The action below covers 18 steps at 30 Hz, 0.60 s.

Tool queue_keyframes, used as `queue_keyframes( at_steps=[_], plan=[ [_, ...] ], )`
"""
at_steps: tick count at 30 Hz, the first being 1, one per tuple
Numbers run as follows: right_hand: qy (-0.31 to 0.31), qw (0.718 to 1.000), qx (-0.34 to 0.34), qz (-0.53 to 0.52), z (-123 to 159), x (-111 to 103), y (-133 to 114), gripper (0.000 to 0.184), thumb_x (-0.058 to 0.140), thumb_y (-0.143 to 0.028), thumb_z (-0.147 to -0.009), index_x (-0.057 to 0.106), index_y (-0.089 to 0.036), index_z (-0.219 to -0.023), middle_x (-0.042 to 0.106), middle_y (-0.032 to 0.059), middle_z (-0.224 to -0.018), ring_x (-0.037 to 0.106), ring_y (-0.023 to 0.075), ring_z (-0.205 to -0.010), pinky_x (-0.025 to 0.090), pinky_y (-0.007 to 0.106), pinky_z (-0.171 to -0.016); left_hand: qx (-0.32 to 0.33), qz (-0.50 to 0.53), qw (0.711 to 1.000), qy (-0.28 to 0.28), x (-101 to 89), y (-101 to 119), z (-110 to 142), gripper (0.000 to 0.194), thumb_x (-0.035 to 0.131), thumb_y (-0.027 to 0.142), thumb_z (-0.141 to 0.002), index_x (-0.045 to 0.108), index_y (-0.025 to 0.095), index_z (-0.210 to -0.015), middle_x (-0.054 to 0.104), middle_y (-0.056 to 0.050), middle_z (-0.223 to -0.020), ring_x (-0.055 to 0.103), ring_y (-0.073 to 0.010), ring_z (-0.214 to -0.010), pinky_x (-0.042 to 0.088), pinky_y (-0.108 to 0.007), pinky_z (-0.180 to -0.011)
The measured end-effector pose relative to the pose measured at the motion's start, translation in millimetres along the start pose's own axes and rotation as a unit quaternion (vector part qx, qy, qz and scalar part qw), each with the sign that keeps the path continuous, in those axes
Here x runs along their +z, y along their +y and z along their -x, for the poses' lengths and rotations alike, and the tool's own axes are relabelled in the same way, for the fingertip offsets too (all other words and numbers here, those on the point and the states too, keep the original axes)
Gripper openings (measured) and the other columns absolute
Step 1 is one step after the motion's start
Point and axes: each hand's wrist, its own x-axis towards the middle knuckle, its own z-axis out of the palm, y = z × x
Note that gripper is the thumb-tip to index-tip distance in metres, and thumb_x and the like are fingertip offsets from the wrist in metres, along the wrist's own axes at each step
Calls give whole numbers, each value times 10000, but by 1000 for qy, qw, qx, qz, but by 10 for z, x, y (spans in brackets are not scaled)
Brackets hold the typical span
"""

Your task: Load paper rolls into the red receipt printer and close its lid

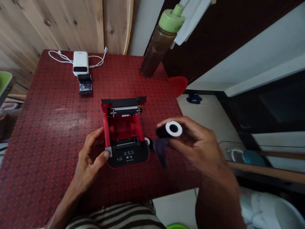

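Observation:
A small red and black thermal printer point(128, 154) sits on the table with its lid point(124, 101) raised, and its red paper bay point(124, 129) shows no roll inside. My left hand point(91, 156) grips the printer's left side, thumb on the front left corner and fingers along the side. To the right of the printer, above the table, my right hand point(195, 140) holds a black paper roll point(174, 129) with a white ring-shaped end facing me. A loose dark strip point(160, 151) hangs below the roll, blurred. Another black-and-white roll point(148, 141) is partly hidden behind the printer's right side.
At the table's back left lie a white power bank point(81, 62) with a white cable point(100, 60) and a crumpled black strip point(85, 85). A brown bottle with a green cap point(154, 47) stands at the back right. The red patterned table point(54, 136) ends just right of my right hand.

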Motion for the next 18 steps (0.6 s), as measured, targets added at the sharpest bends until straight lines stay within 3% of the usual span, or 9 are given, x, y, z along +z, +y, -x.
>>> queue_keyframes(
  at_steps=[3, 8, 12, 18],
  plan=[
    [-91, 993, -73, 33, -41, 25, -248, 226, 910, -412, -973, 822, -307, -1153, 875, 10, -1046, 835, 246, -939, 676, 381, -873, 5, 10, 1000, -1, 23, 20, -4, 671, 798, 587, -1013, 662, 323, -1614, 662, -111, -1578, 676, -377, -1440, 563, -590, -1221],
    [-138, 966, -168, 141, -277, 485, -306, 168, 850, -213, -1028, 795, -244, -1183, 866, 35, -1107, 828, 234, -987, 680, 377, -918, 10, 16, 1000, -6, 40, 53, -6, 621, 790, 535, -1022, 669, 306, -1586, 661, -122, -1572, 669, -373, -1441, 543, -611, -1248],
    [-139, 928, -174, 300, -379, 794, -327, 196, 797, -89, -1021, 788, -223, -1163, 862, 93, -1181, 809, 296, -1092, 664, 440, -972, 6, 14, 1000, -5, 29, 51, -4, 615, 804, 517, -1017, 666, 309, -1579, 657, -121, -1577, 665, -375, -1441, 517, -634, -1270],
    [-197, 872, -128, 429, -548, 984, -471, 265, 662, -12, -1042, 806, -185, -1183, 881, 133, -1108, 816, 290, -939, 593, 386, -715, 2, 21, 1000, -9, 29, 32, -2, 642, 804, 526, -1010, 652, 313, -1596, 663, -124, -1582, 636, -389, -1484, 498, -638, -1284]
  ],
)
